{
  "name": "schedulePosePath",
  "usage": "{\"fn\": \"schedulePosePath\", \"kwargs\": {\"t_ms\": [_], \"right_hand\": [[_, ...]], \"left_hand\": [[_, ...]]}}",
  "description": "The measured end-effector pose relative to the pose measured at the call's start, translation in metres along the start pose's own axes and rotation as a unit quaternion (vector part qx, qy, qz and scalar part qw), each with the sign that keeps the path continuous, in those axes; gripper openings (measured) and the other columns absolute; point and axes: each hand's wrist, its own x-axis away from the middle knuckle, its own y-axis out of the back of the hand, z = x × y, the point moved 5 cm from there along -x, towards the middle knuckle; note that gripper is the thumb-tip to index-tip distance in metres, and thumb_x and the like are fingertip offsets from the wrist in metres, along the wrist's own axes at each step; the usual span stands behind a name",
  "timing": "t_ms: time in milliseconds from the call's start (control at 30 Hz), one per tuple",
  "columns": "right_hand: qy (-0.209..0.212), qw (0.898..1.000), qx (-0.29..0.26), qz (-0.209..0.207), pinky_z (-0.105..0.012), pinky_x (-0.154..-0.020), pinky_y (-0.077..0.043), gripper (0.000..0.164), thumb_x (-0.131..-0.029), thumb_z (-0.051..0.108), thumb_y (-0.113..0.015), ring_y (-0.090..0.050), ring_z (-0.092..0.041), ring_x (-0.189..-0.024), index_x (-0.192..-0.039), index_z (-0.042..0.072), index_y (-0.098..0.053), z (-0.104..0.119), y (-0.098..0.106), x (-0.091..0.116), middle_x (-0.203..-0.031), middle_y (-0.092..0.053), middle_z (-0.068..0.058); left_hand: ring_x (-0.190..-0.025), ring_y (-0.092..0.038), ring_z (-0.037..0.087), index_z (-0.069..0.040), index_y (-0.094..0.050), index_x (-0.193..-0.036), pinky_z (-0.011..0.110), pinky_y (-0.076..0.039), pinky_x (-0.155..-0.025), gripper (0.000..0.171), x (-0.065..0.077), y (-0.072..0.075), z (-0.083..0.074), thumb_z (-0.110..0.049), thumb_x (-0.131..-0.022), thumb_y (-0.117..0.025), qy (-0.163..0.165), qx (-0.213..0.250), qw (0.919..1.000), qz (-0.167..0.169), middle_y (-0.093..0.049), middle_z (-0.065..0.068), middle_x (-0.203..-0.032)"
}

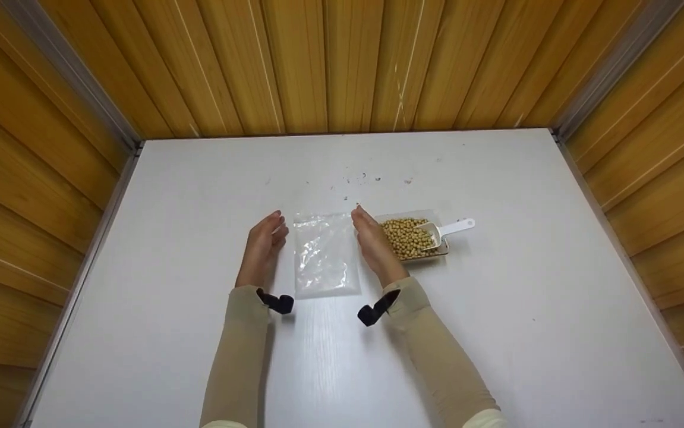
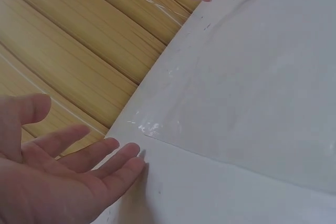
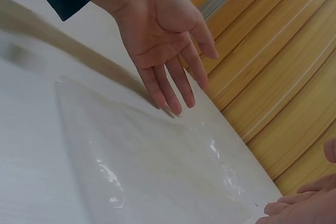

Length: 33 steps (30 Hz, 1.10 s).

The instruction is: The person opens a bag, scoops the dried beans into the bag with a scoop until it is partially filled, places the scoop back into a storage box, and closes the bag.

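Observation:
A clear plastic bag (image 1: 325, 261) lies flat on the white table between both hands. At its left side is my left hand (image 1: 263, 244), held upright on edge with the palm turned inward and fingers relaxed; the left wrist view shows this hand (image 2: 79, 171) palm up near the bag's corner, holding nothing. My right hand (image 1: 375, 245) is along the bag's right edge, fingers extended, also holding nothing. Just right of that hand sits a shallow clear tray (image 1: 444, 252) of round yellowish dried beans (image 1: 404, 235). A white scoop (image 1: 457, 226) rests in the beans, its handle pointing right.
The white table (image 1: 526, 333) is bounded by wood-patterned panels (image 1: 342, 65) at the back and sides. Small dark marks (image 1: 377, 179) dot the surface beyond the bag. A black wrist mount (image 1: 377, 308) juts inward from the right sleeve, another (image 1: 279, 303) from the left.

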Motion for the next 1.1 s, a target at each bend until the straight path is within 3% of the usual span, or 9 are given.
{"fn": "schedulePosePath", "kwargs": {"t_ms": [300,633,933,1100], "right_hand": [[-0.026,0.999,0.029,-0.032,-0.042,-0.120,-0.006,0.060,-0.102,0.032,-0.040,-0.007,-0.026,-0.149,-0.153,0.007,-0.021,-0.019,-0.004,-0.004,-0.161,-0.016,-0.010],[-0.017,0.998,0.021,-0.056,-0.038,-0.120,-0.012,0.061,-0.102,0.028,-0.043,-0.012,-0.027,-0.148,-0.152,0.002,-0.020,-0.026,-0.007,-0.006,-0.160,-0.017,-0.014],[0.000,0.994,-0.070,-0.081,-0.039,-0.117,-0.023,0.058,-0.100,0.014,-0.045,-0.022,-0.030,-0.146,-0.150,-0.005,-0.022,-0.033,-0.007,-0.008,-0.157,-0.021,-0.020],[0.005,0.993,-0.083,-0.083,-0.042,-0.117,-0.025,0.054,-0.101,0.013,-0.044,-0.026,-0.031,-0.144,-0.149,-0.004,-0.026,-0.036,-0.007,-0.006,-0.156,-0.025,-0.019]], "left_hand": [[-0.136,-0.039,0.022,-0.012,-0.035,-0.148,0.033,-0.030,-0.114,0.050,-0.001,-0.002,0.006,-0.027,-0.101,-0.045,-0.006,0.004,0.9999,0.012,-0.033,0.006,-0.154],[-0.131,-0.042,0.021,-0.009,-0.042,-0.144,0.033,-0.033,-0.111,0.046,-0.005,-0.002,0.007,-0.020,-0.100,-0.047,-0.005,-0.001,1.0000,-0.008,-0.040,0.007,-0.147],[-0.122,-0.044,0.022,-0.006,-0.043,-0.143,0.035,-0.035,-0.107,0.047,-0.007,-0.002,0.006,-0.017,-0.099,-0.051,-0.025,-0.019,0.9995,-0.005,-0.044,0.009,-0.143],[-0.119,-0.046,0.021,-0.006,-0.046,-0.140,0.034,-0.038,-0.104,0.044,-0.008,-0.001,0.004,-0.015,-0.098,-0.052,-0.044,-0.054,0.9975,-0.012,-0.049,0.009,-0.140]]}}
